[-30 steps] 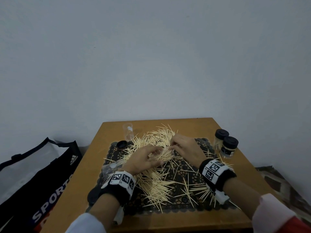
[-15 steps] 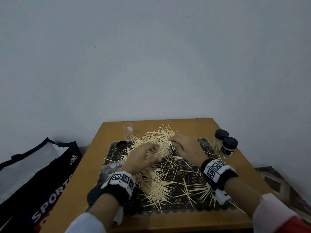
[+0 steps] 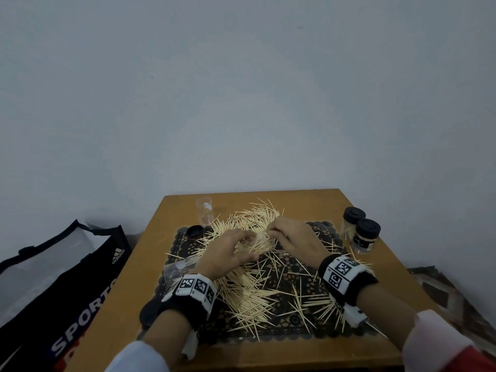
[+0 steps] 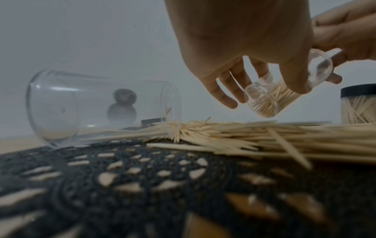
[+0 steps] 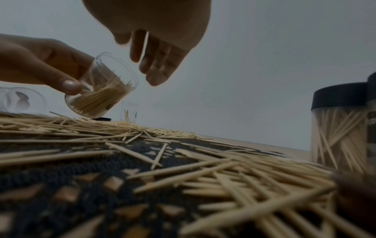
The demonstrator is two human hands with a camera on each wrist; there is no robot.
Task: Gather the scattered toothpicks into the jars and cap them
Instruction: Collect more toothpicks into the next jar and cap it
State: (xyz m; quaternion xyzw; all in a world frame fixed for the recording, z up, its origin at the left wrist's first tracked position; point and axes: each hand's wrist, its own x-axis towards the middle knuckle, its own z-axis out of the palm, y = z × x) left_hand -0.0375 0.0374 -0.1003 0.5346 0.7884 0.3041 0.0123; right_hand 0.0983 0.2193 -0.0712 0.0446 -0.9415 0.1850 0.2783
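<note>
At the far left a black sports bag (image 3: 61, 267) stands beside the wooden table (image 3: 332, 202). On the table's left side an empty clear jar (image 4: 97, 106) lies on its side at the edge of the dark crocheted mat (image 3: 306, 326), with a loose black lid (image 3: 195, 232) and an upright clear jar (image 3: 204, 214) farther back.

Compared with a second ago, both hands have drifted slightly toward the far heap of pale wooden toothpicks (image 3: 249, 294), so filling goes on, with most sticks still scattered.

The left hand (image 3: 228, 251) grips a small clear jar half full of toothpicks (image 5: 101, 90). Its long axis is tilted, mouth pointing up and to the right, base just above the pile.

The right hand (image 5: 162, 48) hovers at that mouth, fingers relaxed, apparently empty.

Two black-capped filled jars (image 3: 361, 233) stand at the right.
</note>
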